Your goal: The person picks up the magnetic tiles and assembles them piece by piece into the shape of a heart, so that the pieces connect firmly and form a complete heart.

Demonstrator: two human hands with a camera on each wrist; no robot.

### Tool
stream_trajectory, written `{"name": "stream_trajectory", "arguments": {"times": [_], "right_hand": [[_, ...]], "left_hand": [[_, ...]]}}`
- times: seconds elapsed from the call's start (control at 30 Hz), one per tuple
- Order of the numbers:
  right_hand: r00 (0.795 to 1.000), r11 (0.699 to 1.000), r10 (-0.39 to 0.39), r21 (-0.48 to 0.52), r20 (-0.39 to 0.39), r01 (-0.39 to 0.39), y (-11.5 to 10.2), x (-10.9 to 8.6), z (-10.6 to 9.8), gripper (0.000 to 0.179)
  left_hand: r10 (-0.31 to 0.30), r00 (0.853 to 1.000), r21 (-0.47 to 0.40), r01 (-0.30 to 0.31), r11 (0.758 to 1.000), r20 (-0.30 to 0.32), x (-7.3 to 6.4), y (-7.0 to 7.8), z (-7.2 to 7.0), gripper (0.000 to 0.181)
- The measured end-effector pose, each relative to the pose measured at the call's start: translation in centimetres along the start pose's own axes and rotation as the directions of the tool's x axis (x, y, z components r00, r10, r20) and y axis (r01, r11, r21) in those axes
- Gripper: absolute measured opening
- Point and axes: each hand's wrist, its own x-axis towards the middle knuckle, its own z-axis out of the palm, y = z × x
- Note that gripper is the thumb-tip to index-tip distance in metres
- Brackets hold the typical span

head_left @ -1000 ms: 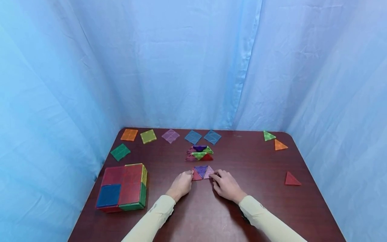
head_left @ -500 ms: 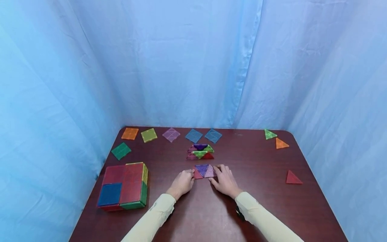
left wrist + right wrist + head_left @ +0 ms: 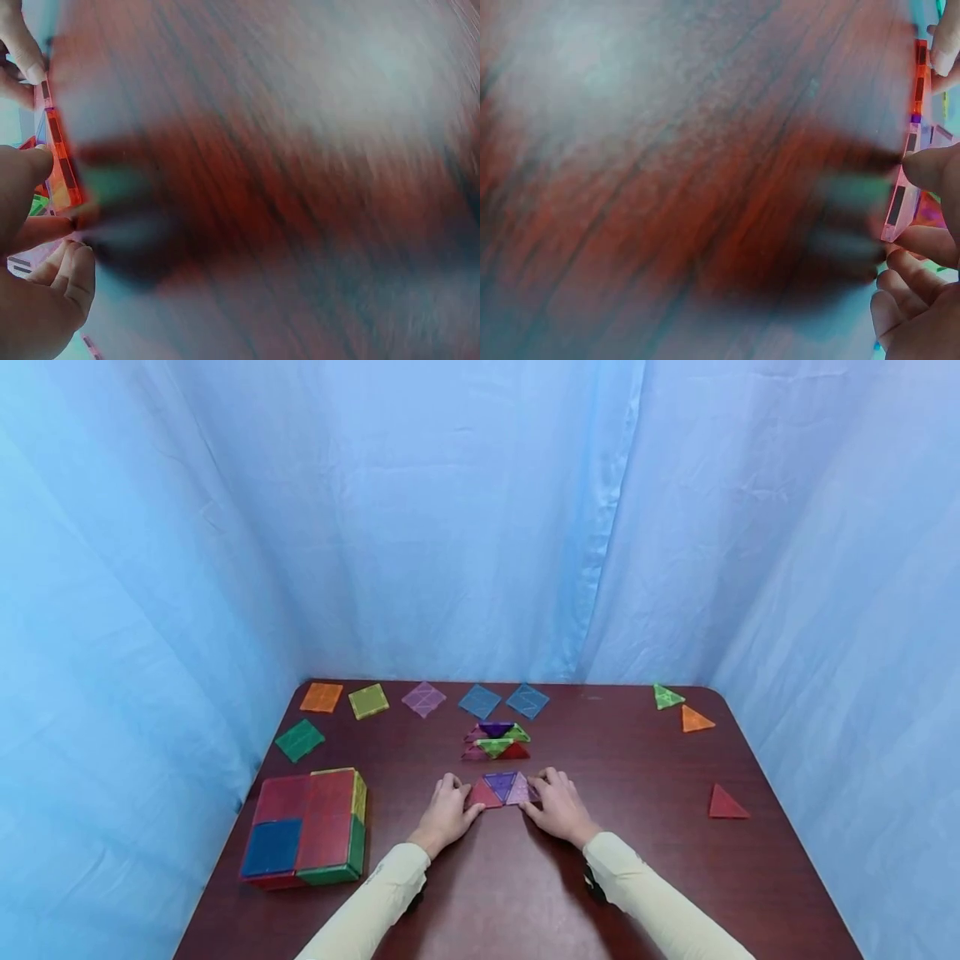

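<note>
Three triangular magnetic tiles lie edge to edge in a row on the table: a red triangle tile (image 3: 486, 793), a purple triangle tile (image 3: 500, 784) and a pink triangle tile (image 3: 518, 789). My left hand (image 3: 447, 810) pinches the red tile at the row's left end, thumb at its near edge and forefinger at its outer corner. At the other end, my right hand (image 3: 557, 807) holds the pink tile between thumb and forefinger. The right wrist view shows the pink tile's near edge (image 3: 898, 196) between those fingertips. Just beyond stand two tile strips (image 3: 496, 748), one behind the other.
A block of stacked square tiles (image 3: 324, 814) stands at left. Orange (image 3: 321, 697), yellow (image 3: 368, 701), purple (image 3: 423, 699) and other square tiles line the back. Loose triangles, green (image 3: 667, 697), orange (image 3: 696, 718) and red (image 3: 726, 803), lie at right. Blue curtains surround the table.
My right hand has moved from touching the pink tile's side to gripping it with thumb and forefinger. My left hand has spread from a curled grip to pinch the red tile by its corners.
</note>
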Motion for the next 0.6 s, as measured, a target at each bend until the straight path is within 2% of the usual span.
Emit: {"name": "stream_trajectory", "arguments": {"times": [0.17,0.33,0.47,0.6], "right_hand": [[1.0,1.0,0.01,0.022,-0.008,-0.009,-0.21,-0.04,0.14,0.048],[1.0,0.999,0.027,0.03,0.009,-0.027,-0.36,0.08,0.15,0.048],[0.999,0.998,0.042,0.038,0.019,-0.042,-0.58,0.25,-0.06,0.047],[0.998,0.996,0.066,0.064,0.019,-0.067,-0.65,0.33,-0.19,0.048]], "left_hand": [[0.0,1.0,-0.015,-0.001,1.0,-0.014,0.05,-0.09,0.44,0.043],[-0.006,1.0,-0.034,0.006,0.999,-0.008,0.07,0.15,0.21,0.037],[-0.05,0.999,-0.111,0.05,0.993,0.002,0.31,0.3,0.12,0.035],[-0.104,0.994,-0.213,0.105,0.971,0.016,0.57,0.24,0.29,0.035]]}}
